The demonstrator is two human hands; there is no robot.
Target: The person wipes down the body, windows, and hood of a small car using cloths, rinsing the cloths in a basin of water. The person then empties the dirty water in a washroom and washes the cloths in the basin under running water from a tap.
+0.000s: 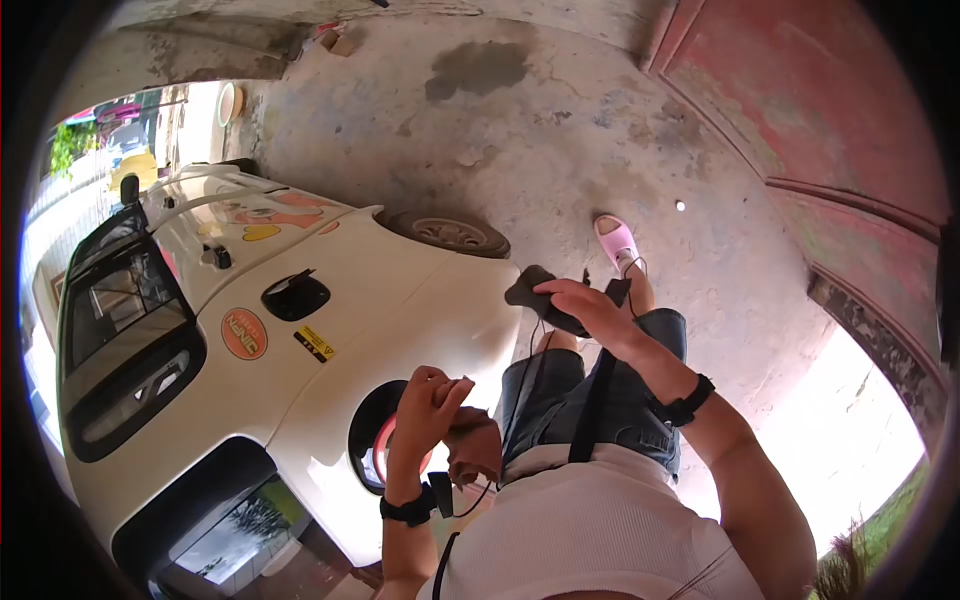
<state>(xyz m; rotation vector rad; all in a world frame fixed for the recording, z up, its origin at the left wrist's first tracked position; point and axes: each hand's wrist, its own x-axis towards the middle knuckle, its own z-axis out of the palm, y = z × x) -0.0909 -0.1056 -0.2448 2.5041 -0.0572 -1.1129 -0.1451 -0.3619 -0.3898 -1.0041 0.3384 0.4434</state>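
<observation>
My left hand (428, 405) is closed beside the rear corner of the white car (400, 290), near its round tail light (383, 445). A brown cloth (474, 447) hangs crumpled against that hand and appears to be gripped in it. My right hand (592, 308) is in front of my legs, its fingers wrapped over a dark grey, soft-looking piece (533, 288) that resembles a cloth. Part of the dark piece is hidden under the fingers. Black bands with thin cables circle both wrists.
The car's side carries a dark oval recess with a flap (296, 296), a round orange sticker (244, 333) and a yellow label (315, 343). A red metal door (810, 90) stands at the right. The stained concrete floor (380, 110) has a small white object (680, 206) on it.
</observation>
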